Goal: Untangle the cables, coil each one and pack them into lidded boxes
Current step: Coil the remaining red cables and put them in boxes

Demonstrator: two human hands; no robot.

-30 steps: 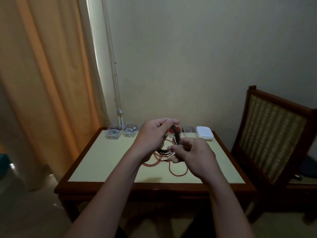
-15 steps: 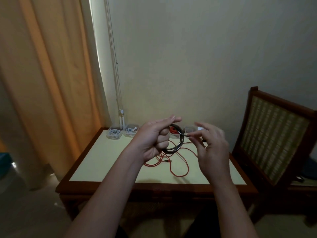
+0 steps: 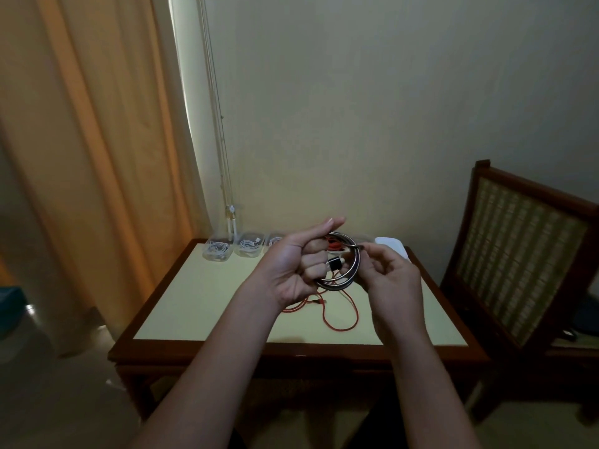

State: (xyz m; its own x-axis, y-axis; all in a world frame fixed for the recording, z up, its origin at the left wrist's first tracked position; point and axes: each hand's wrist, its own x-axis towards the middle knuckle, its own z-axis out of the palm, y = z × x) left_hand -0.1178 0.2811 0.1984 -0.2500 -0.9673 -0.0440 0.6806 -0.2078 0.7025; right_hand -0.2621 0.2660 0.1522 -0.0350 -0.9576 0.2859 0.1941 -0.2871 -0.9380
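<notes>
My left hand (image 3: pixel 296 267) holds a coiled black cable (image 3: pixel 348 277) above the table, fingers curled round its left side and a black plug showing at the fingertips. My right hand (image 3: pixel 390 275) pinches the coil's upper right edge near its other end. A loose red cable (image 3: pixel 340 322) lies on the table below the hands. Three clear boxes (image 3: pixel 216 251) with white cables stand along the back edge. A further box holding something red (image 3: pixel 335 246) sits behind the coil, mostly hidden. A box with a white lid (image 3: pixel 390 244) is at the back right.
The small wooden table (image 3: pixel 201 306) has a pale top and dark rim and stands against the wall. A wooden chair (image 3: pixel 518 260) with a woven back is close on the right. An orange curtain (image 3: pixel 90 157) hangs at the left.
My right hand has come back in from the right and taken the coil's upper right edge. The black plug now sticks out at my left fingertips.
</notes>
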